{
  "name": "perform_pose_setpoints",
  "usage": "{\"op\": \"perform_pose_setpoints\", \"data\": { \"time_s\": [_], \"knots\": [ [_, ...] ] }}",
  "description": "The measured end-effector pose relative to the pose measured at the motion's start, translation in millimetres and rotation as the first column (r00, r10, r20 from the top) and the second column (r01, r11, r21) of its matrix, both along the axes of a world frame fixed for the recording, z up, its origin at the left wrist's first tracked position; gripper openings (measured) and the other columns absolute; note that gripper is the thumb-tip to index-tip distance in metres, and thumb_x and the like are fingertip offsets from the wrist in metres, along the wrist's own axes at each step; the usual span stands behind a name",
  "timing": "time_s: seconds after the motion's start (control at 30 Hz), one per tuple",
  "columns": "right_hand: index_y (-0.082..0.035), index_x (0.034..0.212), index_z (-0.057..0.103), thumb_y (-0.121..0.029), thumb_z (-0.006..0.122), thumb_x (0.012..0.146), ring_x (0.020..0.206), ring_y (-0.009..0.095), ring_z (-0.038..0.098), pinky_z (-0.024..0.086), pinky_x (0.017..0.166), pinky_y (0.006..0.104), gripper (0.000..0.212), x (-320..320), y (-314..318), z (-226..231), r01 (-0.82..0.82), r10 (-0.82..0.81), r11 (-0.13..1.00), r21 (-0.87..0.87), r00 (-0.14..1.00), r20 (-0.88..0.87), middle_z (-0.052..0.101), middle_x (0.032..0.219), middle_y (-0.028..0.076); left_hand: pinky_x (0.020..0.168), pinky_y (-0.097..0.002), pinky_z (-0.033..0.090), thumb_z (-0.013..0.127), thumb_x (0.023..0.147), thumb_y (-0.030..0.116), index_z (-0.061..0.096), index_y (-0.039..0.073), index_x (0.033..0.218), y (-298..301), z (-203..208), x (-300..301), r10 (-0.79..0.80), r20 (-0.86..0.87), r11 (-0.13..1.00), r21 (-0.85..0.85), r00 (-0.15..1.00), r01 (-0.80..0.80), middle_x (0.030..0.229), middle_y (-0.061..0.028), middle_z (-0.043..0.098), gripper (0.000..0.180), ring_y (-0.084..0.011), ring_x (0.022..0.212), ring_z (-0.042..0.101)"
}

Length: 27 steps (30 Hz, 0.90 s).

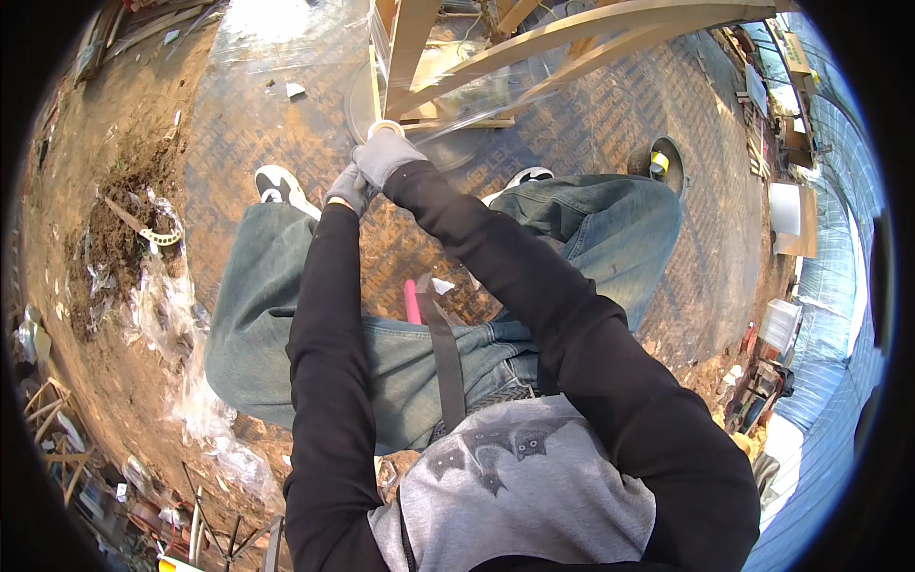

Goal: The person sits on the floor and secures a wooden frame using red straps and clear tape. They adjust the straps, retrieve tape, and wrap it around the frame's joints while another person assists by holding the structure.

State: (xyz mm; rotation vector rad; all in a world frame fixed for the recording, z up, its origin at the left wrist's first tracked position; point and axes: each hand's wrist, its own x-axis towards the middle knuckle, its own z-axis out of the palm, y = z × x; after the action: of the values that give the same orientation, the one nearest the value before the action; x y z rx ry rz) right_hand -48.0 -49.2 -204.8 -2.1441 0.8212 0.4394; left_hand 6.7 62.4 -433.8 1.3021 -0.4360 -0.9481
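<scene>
Both my hands wear grey gloves and are close together at the foot of a wooden frame (412, 57). My right hand (389, 156) is closed round a roll of clear stretch film (386, 126), whose pale ring-shaped end shows above the fingers. My left hand (350, 188) is closed just below and left of it, apparently on the same roll; its fingers are partly hidden. Clear film runs along the frame's upright and stretches off to the right past its curved wooden piece (572, 40). The frame stands on a round base, partly hidden.
Dark printed sheeting (276, 124) covers the ground. A round dish (675, 172) with a yellow item lies at right. Near my lap are a pink object (412, 301) and a dark strap (443, 357). Crumpled plastic (205, 400) lies at left; a blue tarp (831, 315) hangs at right.
</scene>
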Motion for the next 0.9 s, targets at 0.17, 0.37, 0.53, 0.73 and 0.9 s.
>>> {"op": "perform_pose_setpoints", "data": {
  "time_s": [0.17, 0.37, 0.53, 0.73, 0.9],
  "knots": [
    [0.003, 0.094, 0.065, -0.022, 0.056, 0.084, 0.093, 0.035, 0.065, 0.051, 0.079, 0.0386, 0.028, 8.1, 11.3, -10.6, -0.027, 0.027, 0.999, 0.044, 1.0, 0.008, 0.065, 0.096, 0.024, 0.074, -0.033, 0.053, 0.055, 0.092, 0.031, 0.059, 0.009, 0.107, -9.5, 4.9, 2.4, 0.257, -0.648, 0.955, 0.057, 0.717, -0.29, 0.096, -0.0025, 0.067, 0.027, -0.0181, 0.084, 0.063],
    [0.006, 0.095, 0.062, -0.023, 0.06, 0.082, 0.095, 0.035, 0.064, 0.052, 0.08, 0.039, 0.032, 24.6, 32.9, -26.8, -0.091, 0.09, 0.996, 0.004, 0.992, 0.093, 0.065, 0.094, 0.027, 0.07, -0.0299, 0.05, 0.055, 0.091, 0.034, 0.06, 0.009, 0.107, 13.3, 25.8, 28.6, 0.398, -0.526, 0.915, 0.284, 0.751, -0.286, 0.094, -0.0046, 0.065, 0.03, -0.018, 0.083, 0.061],
    [0.006, 0.096, 0.061, -0.025, 0.063, 0.081, 0.096, 0.036, 0.064, 0.051, 0.081, 0.039, 0.035, 31.2, 34.8, -16.6, 0.025, -0.027, 0.999, 0.043, 0.998, 0.054, 0.065, 0.097, 0.027, 0.073, -0.0315, 0.05, 0.054, 0.092, 0.033, 0.059, 0.007, 0.108, 18.2, 46.7, 32.6, 0.329, -0.547, 0.944, 0.21, 0.77, -0.255, 0.095, -0.0061, 0.065, 0.031, -0.019, 0.084, 0.06],
    [0.005, 0.091, 0.063, -0.024, 0.051, 0.087, 0.09, 0.031, 0.065, 0.05, 0.078, 0.0391, 0.032, 13.6, 33.0, 5.7, -0.525, 0.574, 0.786, -0.327, 0.816, 0.067, 0.064, 0.095, 0.025, 0.078, -0.0339, 0.05, 0.053, 0.093, 0.028, 0.059, 0.005, 0.111, 17.3, 58.5, 30.6, 0.318, -0.614, 0.944, 0.134, 0.722, -0.302, 0.099, -0.0083, 0.066, 0.029, -0.0213, 0.088, 0.061],
    [0.002, 0.104, 0.063, -0.028, 0.055, 0.086, 0.1, 0.037, 0.062, 0.049, 0.085, 0.0407, 0.036, 12.3, 48.9, 5.7, -0.043, 0.036, 0.993, 0.111, 0.997, 0.061, 0.064, 0.104, 0.024, 0.082, -0.0358, 0.051, 0.052, 0.094, 0.024, 0.059, 0.004, 0.112, 38.6, 79.2, 27.1, 0.211, -0.69, 0.946, -0.034, 0.692, -0.323, 0.102, -0.01, 0.066, 0.028, -0.0232, 0.091, 0.063]
  ]
}}
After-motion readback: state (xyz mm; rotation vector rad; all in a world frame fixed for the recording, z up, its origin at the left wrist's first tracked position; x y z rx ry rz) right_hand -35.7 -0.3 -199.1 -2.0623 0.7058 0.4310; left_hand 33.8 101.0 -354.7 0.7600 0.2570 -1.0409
